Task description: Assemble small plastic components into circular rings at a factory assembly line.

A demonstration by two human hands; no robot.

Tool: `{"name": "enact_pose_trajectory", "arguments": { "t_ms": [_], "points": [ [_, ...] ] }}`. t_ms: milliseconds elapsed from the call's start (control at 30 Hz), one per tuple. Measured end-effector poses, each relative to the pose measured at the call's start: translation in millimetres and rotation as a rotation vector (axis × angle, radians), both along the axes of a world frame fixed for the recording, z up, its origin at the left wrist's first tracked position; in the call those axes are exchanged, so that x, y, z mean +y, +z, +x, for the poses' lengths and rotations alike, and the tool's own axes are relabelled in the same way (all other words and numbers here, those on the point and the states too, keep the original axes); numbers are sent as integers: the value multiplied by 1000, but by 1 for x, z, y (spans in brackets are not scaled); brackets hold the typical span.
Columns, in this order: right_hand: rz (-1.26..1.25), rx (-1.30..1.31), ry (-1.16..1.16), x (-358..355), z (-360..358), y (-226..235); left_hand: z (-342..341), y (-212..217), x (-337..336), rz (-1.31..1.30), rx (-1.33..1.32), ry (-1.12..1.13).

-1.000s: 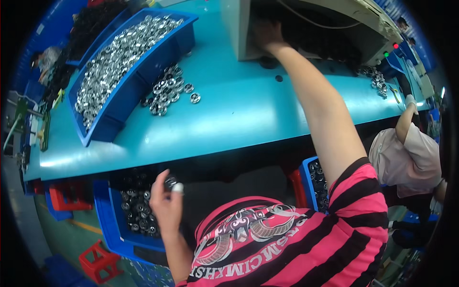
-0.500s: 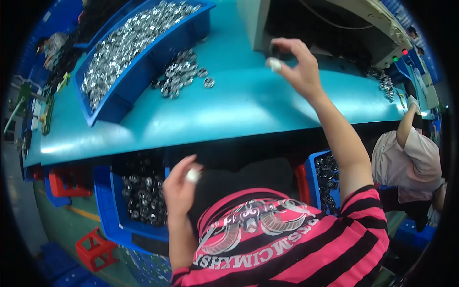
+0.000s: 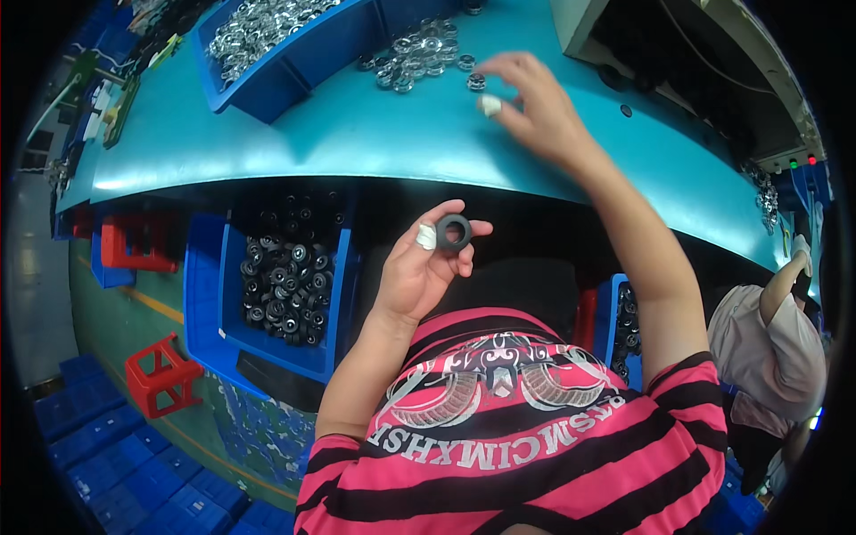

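A black rubber ring [image 3: 441,234] is pinched between the fingers of my left hand [image 3: 412,272], just off the table's near edge. White tape wraps the thumb of that hand. My right hand [image 3: 546,114] reaches over the teal table [image 3: 357,143], its thumb and forefinger spread, white tape on the thumb. Between those fingertips a small chrome-and-black wheel hub [image 3: 476,82] appears to lie on the table; no grip on it shows. Just left of it is a loose pile of shiny chrome hubs [image 3: 419,55].
A blue tray [image 3: 294,76] of chrome hubs stands far left. Below the table, a blue crate [image 3: 343,285] holds black-ringed wheels; another [image 3: 611,312] stands right. A pale machine housing [image 3: 580,22] is at far right. Red stool [image 3: 160,374] left; another person [image 3: 767,348] right.
My view has shifted. My right hand has moved from beside the machine housing toward the hub pile. My left hand has risen toward the table edge and now holds the black ring.
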State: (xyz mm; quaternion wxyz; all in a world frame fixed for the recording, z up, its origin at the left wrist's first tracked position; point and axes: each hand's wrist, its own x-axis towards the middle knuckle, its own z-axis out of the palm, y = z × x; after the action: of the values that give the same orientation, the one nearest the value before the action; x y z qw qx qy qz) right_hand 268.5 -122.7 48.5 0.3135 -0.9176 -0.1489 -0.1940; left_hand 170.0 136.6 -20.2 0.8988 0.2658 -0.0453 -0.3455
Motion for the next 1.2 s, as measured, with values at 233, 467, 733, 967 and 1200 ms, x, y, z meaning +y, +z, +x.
{"name": "enact_pose_trajectory", "arguments": {
  "t_ms": [233,467,733,967,1200],
  "points": [
    [-321,42,-86,6,43,-21,-5,-1,0,-14,28,-9],
    [-300,0,-45,-7,35,-26,-2,-10,-3,-58,17,20],
    [160,69,15,-7,-4,-5,-1,-25,3,-119,95,34],
    [1120,719,68,36,-122,5,0,-20,3,-145,253,70],
    [1513,806,144,56,-157,-48,1,-23,-4,-114,269,60]
  ]
}}
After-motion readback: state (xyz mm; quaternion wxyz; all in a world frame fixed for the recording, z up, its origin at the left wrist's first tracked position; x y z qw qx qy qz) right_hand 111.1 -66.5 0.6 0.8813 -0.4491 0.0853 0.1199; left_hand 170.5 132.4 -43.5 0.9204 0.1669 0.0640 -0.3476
